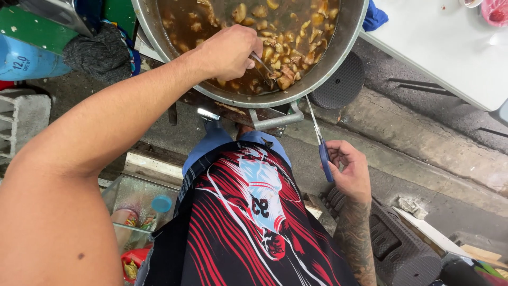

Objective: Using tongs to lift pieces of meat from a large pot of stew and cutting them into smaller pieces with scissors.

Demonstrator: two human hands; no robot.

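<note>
My left hand [228, 52] grips metal tongs [263, 67] in the big steel pot of brown stew [338, 47] at twelve o'clock; right hand [346, 169] holds blue-handled scissors [320, 143] at four o'clock. I'd lift one piece clear before cutting.

1 head camera, looking steeply down, close over pot [338, 47] and torso.

You're outdoors in daylight, on grey concrete ground [423, 143] w/ a raised kerb strip. White table [450, 47] at top right corner. Grey cinder block [21, 122] at left edge, blue gas cylinder [26, 58] above it. Glass-sided box [137, 201] at bottom left.
</note>
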